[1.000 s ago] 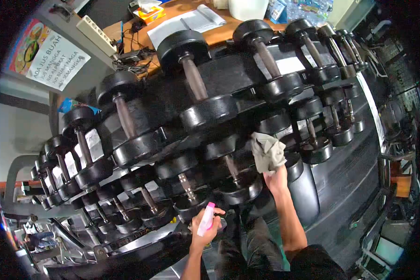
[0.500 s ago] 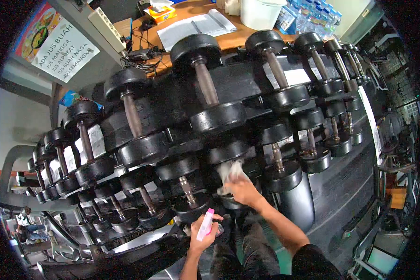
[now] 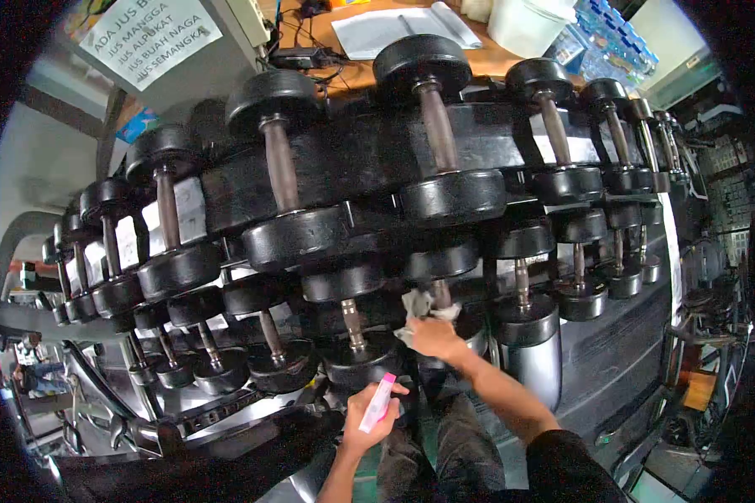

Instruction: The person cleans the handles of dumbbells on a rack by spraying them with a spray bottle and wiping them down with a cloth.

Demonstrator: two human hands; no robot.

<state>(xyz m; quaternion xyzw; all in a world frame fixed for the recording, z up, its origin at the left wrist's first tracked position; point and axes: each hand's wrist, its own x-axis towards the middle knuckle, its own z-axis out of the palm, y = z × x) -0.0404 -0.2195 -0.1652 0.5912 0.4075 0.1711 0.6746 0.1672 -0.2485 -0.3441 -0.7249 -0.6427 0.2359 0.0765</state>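
My right hand (image 3: 434,337) is closed on a crumpled whitish cloth (image 3: 418,307) and presses it at the handle of a black dumbbell (image 3: 441,256) in the lower row. The hand and cloth hide part of that handle. Below and to the left, my left hand (image 3: 366,414) grips a spray bottle by its white and pink head (image 3: 379,404); the body of the bottle is mostly hidden. Just above this hand lies another lower-row dumbbell (image 3: 355,325) with a metal grip.
Several black dumbbells fill the two-tier rack (image 3: 361,155). Behind it, a wooden desk (image 3: 310,32) carries papers (image 3: 398,32), cables, a white bucket (image 3: 524,25) and water bottles (image 3: 612,38). A paper sign (image 3: 147,38) hangs at upper left. Gym equipment stands at both sides.
The view has shifted, so the rack sits further right and the desk higher in the picture. My right hand and the cloth have moved slightly along the same dumbbell. My left hand keeps the spray bottle.
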